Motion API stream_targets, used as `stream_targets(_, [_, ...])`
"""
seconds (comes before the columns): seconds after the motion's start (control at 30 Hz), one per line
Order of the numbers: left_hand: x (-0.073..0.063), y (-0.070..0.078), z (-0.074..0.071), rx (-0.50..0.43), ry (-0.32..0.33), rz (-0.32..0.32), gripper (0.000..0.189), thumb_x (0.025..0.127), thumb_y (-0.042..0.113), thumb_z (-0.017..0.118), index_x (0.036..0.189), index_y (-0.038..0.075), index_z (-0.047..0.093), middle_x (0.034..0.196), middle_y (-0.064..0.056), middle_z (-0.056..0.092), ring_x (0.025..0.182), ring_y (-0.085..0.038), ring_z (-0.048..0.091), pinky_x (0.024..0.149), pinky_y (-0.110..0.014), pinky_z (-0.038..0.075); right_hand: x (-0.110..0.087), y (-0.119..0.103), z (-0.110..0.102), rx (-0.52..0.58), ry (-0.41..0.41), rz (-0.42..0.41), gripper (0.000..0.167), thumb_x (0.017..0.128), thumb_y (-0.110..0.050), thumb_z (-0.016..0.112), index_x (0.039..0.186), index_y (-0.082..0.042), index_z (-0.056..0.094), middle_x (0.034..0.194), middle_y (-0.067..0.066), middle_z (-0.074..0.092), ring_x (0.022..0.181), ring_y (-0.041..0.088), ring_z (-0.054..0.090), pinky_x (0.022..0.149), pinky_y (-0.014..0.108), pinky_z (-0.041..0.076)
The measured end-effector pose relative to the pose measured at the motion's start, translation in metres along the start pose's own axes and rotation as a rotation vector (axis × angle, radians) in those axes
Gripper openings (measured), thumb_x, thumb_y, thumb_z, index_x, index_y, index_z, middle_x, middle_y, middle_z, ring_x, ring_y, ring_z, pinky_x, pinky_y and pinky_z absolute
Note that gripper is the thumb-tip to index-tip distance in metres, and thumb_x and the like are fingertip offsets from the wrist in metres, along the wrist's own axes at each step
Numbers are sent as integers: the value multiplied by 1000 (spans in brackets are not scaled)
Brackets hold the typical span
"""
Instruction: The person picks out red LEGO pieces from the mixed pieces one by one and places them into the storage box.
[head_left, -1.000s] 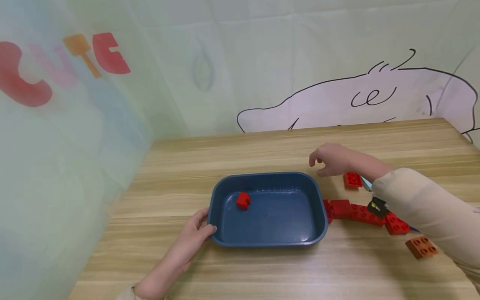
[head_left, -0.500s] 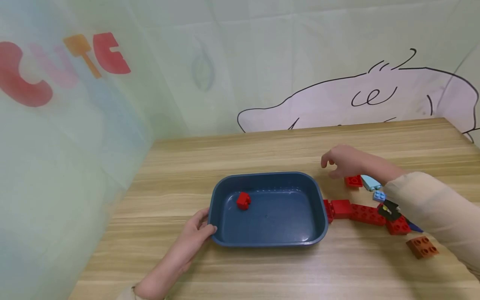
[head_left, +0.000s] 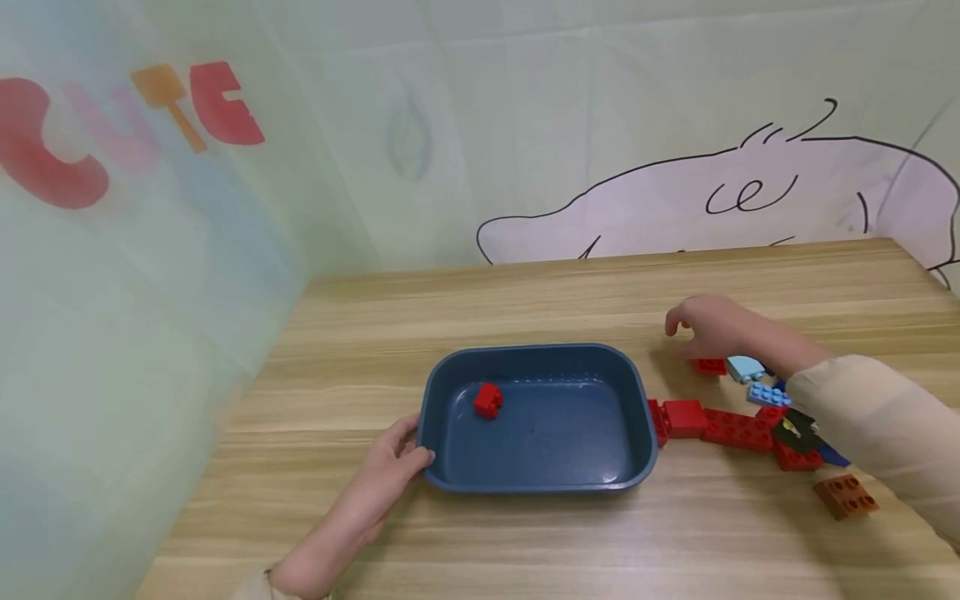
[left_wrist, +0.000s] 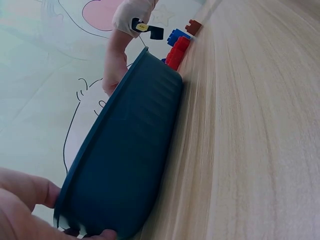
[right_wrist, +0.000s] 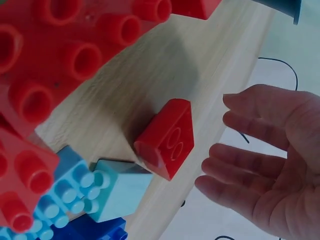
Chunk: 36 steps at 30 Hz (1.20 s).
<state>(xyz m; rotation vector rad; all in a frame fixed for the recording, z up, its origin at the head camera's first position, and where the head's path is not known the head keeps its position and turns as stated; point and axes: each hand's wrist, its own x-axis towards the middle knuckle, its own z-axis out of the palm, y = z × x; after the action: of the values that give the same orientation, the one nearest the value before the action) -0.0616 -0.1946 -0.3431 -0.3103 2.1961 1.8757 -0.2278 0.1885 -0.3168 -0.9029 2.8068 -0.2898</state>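
My left hand (head_left: 390, 467) grips the left end of a dark blue plastic tub (head_left: 442, 487), thumb over the rim and fingers against the outer wall. Inside the tub lies a small red toy brick (head_left: 488, 401). To the tub's right my right hand (head_left: 708, 325) hovers with fingers slightly bent and nothing held. Just under it is a red brick (right_wrist: 172, 140), partly hidden by the hand in the head view; the right wrist view shows the fingers apart from it. Beside that brick lies a light blue sloped brick (right_wrist: 122, 187).
A row of red bricks (head_left: 738, 429) runs right from the tub. A small blue studded brick (head_left: 768, 395), a black piece (head_left: 797, 430) with a yellow mark and an orange-brown brick (head_left: 846, 497) lie near the right sleeve. A printed cloth (head_left: 420, 167) hangs behind the wooden table (head_left: 525, 550).
My right hand has moved right, away from the tub and over the red brick. The small blue studded brick has come into view from behind the sleeve. My left hand has stayed put.
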Motion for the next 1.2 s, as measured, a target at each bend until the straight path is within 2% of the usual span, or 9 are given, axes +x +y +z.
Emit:
stream_targets(0.17, [0, 0, 0, -1, -2, 3, 58, 84, -3, 45, 138, -9, 28, 134, -28, 41, 119, -34, 48, 94, -43, 46, -3, 5, 2, -31, 2, 27, 18, 72, -6, 75, 87, 0, 69, 85, 12, 66, 77, 27, 58, 70, 45, 53])
stream_targets(0.43, [1, -2, -1, -9, -5, 8, 58, 83, -4, 45, 138, -10, 28, 133, -28, 42, 118, -34, 48, 92, -42, 47, -7, 12, 7, -21, -7, 68, 15, 72, -6, 72, 85, 0, 68, 79, 8, 64, 71, 22, 53, 63, 37, 52])
stream_targets(0.83, [1, -4, -2, -7, -6, 25, 57, 83, -4, 45, 137, -11, 29, 131, -28, 44, 116, -33, 49, 90, -41, 48, -6, 14, 12, 20, -36, 93, 16, 74, -5, 70, 89, -1, 68, 79, 9, 62, 69, 20, 50, 60, 32, 48])
stream_targets(1.2, [2, -3, -3, -14, -13, 19, 57, 84, -4, 45, 138, -12, 28, 132, -29, 43, 117, -34, 49, 92, -42, 47, -6, 10, 13, 29, -32, 103, 11, 73, -2, 70, 83, -1, 69, 76, 6, 63, 65, 18, 51, 58, 30, 50])
